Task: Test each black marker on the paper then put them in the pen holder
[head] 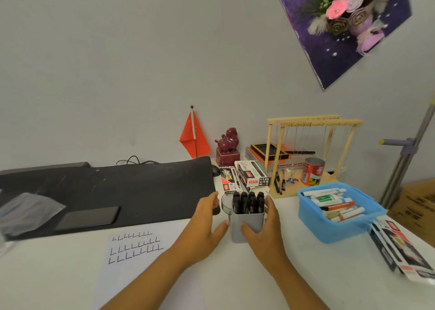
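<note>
Two hands frame a grey pen holder on the white desk (294, 274). Largest on that desk is the black desk mat (122, 187) at the left, with a dark phone (89, 216) lying on its near edge. Nearer the person lies the sheet of paper (131, 274), marked with rows of short L-shaped black strokes. At the right sits a blue plastic bin (329, 229) of mixed markers, and behind it a wooden rack (313, 145) with a red soda can (313, 172) beside it. Marker boxes (253, 175) lie just behind the holder. The pen holder (246, 227) stands upright between mat and bin, packed with black markers (248, 202) — caps up, all inside. The left hand (204, 225) cups the holder's left side, thumb touching its near corner, fingers lightly bent around the far side. The right hand (264, 227) wraps the right side — thumb across the front face, fingers behind the rim.
</note>
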### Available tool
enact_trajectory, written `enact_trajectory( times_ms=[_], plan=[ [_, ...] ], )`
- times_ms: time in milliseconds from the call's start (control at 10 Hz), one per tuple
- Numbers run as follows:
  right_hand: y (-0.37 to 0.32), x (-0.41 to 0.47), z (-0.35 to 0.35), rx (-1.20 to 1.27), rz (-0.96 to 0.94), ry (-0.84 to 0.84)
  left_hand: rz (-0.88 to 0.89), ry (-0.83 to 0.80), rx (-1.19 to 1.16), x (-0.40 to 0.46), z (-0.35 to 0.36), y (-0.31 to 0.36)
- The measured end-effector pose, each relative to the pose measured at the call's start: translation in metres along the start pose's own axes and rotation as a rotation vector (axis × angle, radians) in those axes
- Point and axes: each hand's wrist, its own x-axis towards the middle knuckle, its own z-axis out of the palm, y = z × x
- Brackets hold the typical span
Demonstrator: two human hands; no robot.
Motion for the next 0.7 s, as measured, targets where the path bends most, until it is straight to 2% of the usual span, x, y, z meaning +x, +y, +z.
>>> enact_trajectory(
  times_ms=[100,200,300,400,500,600,700],
  plan=[
    [-0.017,-0.023,0.002,-0.046,0.030,0.284,-0.036,0.074,0.120,-0.043,-0.042,-0.016],
    [-0.034,-0.060,0.015,-0.053,-0.055,0.358,-0.177,0.166,0.215,-0.092,-0.087,-0.040],
    [-0.046,-0.103,0.039,-0.051,-0.105,0.051,-0.225,0.232,0.386,-0.138,-0.122,-0.066],
    [-0.054,-0.137,0.065,-0.216,-0.233,-0.261,-0.287,0.219,0.507,-0.173,-0.141,-0.088],
    [-0.059,-0.160,0.079,-0.608,-0.373,-0.492,-0.281,0.131,0.516,-0.192,-0.137,-0.103],
    [-0.070,-0.177,0.084,-0.697,-0.420,-0.398,-0.283,0.069,0.552,-0.198,-0.126,-0.112],
    [-0.071,-0.184,0.089,-0.687,-0.378,-0.403,-0.225,0.061,0.581,-0.202,-0.120,-0.117]
  ],
)
